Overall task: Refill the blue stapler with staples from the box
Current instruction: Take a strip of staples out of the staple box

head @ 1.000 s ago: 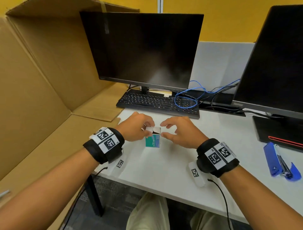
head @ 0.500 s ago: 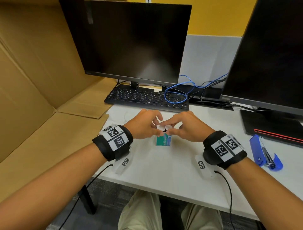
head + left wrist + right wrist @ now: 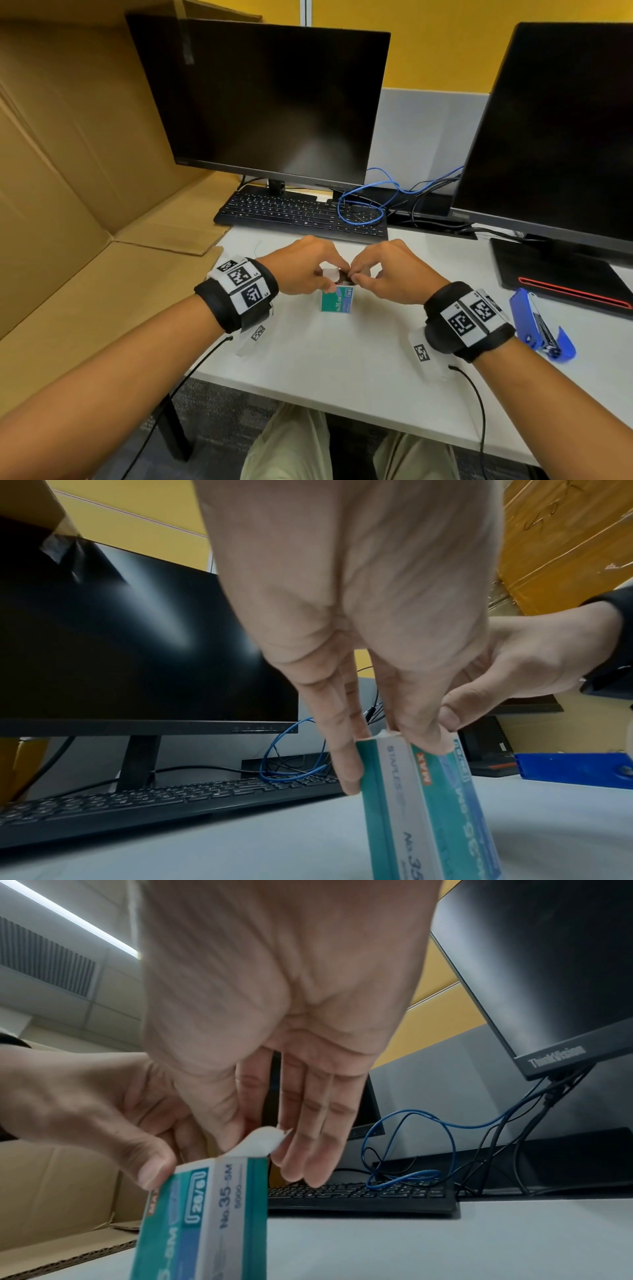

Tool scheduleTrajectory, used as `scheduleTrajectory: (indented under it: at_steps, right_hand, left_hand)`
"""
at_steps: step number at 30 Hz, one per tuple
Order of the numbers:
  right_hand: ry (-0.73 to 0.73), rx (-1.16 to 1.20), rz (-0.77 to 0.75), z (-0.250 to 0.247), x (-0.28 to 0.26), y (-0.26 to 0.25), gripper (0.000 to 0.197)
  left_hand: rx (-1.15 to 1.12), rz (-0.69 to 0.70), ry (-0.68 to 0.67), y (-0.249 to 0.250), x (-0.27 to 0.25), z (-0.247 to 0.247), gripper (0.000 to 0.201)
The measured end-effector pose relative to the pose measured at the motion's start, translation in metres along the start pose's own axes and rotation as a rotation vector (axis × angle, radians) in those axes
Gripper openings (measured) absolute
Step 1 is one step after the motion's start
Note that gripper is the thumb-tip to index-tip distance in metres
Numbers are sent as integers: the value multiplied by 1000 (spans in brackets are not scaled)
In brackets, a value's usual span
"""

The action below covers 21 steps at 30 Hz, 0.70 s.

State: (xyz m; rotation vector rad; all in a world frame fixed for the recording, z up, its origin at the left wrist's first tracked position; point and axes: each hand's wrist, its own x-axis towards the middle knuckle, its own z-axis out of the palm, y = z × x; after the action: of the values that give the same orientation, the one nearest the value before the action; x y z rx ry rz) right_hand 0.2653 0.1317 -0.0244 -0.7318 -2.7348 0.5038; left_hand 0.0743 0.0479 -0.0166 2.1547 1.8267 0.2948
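I have both hands at frame centre on the upright staple box point(image 3: 337, 301), left hand point(image 3: 301, 265) pinching its sides, right hand point(image 3: 385, 270) fingertips at the open top, while the blue stapler point(image 3: 534, 323) lies open at right edge, nearer my right.

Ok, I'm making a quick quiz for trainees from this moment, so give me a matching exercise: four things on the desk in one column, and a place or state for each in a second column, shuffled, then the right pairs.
Things:
1. staple box
2. blue stapler
3. keyboard
4. blue cable

Places or states:
A. looped behind the keyboard's right end
B. upright, top flap open, between both hands
C. lies flipped open at the desk's right, untouched
D. under the left monitor

Pairs: 1-B, 2-C, 3-D, 4-A

The left hand steadies the box; the right hand works at its open top.
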Motion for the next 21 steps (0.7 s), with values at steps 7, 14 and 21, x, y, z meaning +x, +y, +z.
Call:
scheduleTrajectory:
  at_steps: [7,14,21]
  right_hand:
    - [-83,-67,52,4,21,-3,19]
    - [-259,-158,82,5,45,-16,14]
    - [-310,-164,155,4,55,-27,14]
  left_hand:
    - [-159,-117,89,-5,0,4,30]
    - [-42,-117,115,-5,-2,2,27]
    - [-17,-128,124,-6,-2,5,25]
